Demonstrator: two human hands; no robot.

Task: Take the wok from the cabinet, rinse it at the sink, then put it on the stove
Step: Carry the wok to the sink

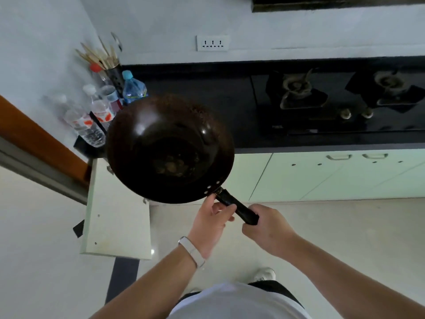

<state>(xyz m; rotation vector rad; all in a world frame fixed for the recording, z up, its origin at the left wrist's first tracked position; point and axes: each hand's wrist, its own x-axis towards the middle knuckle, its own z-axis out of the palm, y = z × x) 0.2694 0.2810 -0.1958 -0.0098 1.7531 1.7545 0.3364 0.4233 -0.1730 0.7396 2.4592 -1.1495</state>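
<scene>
A dark round wok (170, 146) with a black handle is held in the air in front of the counter's left end, its bowl facing up. My left hand (210, 221) grips the handle close to the bowl. My right hand (268, 229) grips the handle's outer end. The black two-burner stove (338, 104) lies on the dark countertop to the right of the wok. No sink is in view.
An open white cabinet door (115, 215) stands below the wok on the left. Several plastic bottles (92, 116) and a chopstick holder (112, 74) crowd the counter's left corner. Pale green cabinet fronts (333, 176) run under the counter. Light floor lies underfoot.
</scene>
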